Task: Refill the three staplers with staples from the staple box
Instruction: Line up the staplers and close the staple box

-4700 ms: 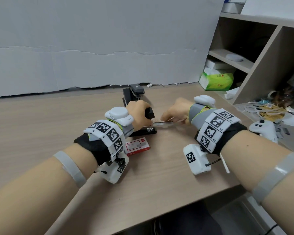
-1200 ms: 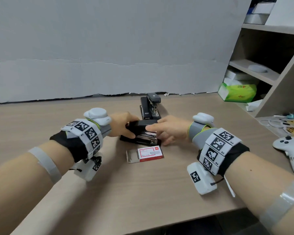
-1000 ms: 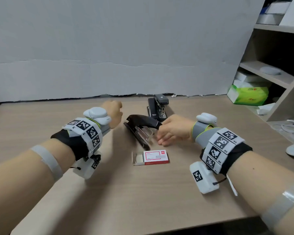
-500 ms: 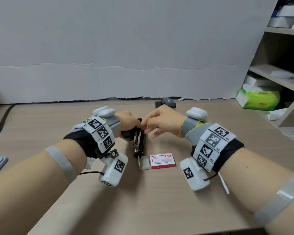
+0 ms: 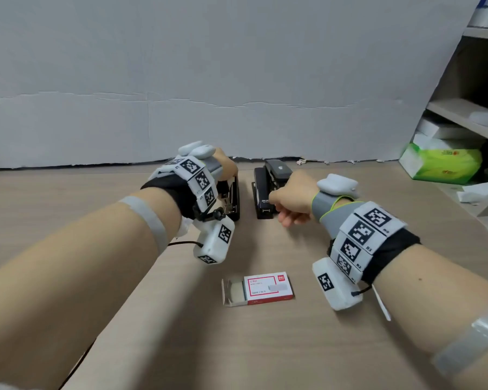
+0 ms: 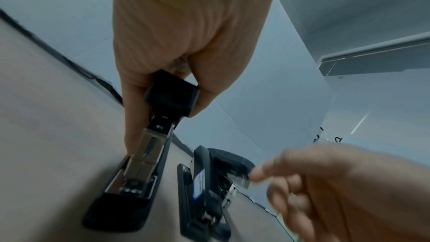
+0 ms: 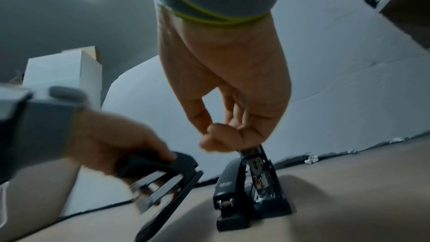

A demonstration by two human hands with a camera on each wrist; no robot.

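Two black staplers with silver metal inside — a red-and-white staple box on the pale wood-grain tabletop; wrist bands carry black-and-white square patterns.

The scene is seen by the head camera from above and behind, faced forward and down over the table toward the white wall board; both forearms are included. The left wrist camera is placed very close under the left hand, looking along it at the stapler being gripped. The right wrist camera is set low, close under the right hand. The two staplers side by side and the opposite hand are shared by both wrist views.
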